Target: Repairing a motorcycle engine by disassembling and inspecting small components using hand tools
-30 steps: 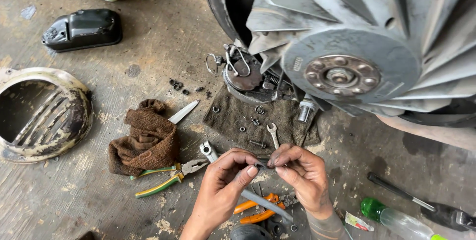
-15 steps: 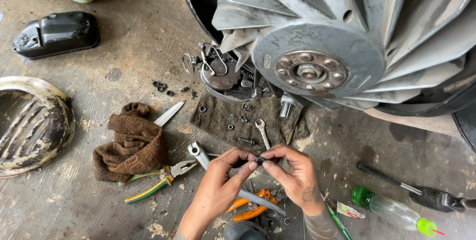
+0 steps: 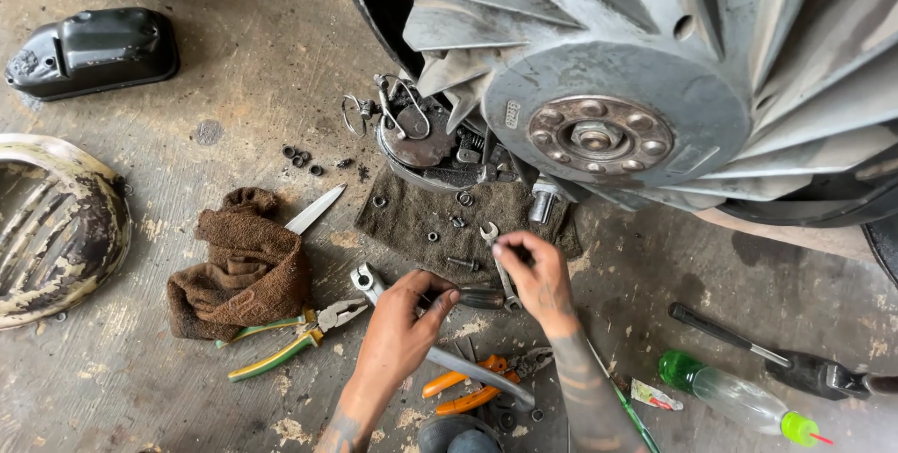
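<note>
While the left hand [image 3: 398,327] is gripping a dark tool [image 3: 475,298], the right hand [image 3: 535,277] is pinching what is probably a small part; slipping could be dropping it among the pliers [image 3: 290,345] beside the left hand.

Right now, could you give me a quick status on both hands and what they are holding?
Left hand pinching a small dark cylindrical part. Right hand fingertips over the small spanner by the dark mat. Adjustable wrench and orange pliers lying under the wrists.
</note>
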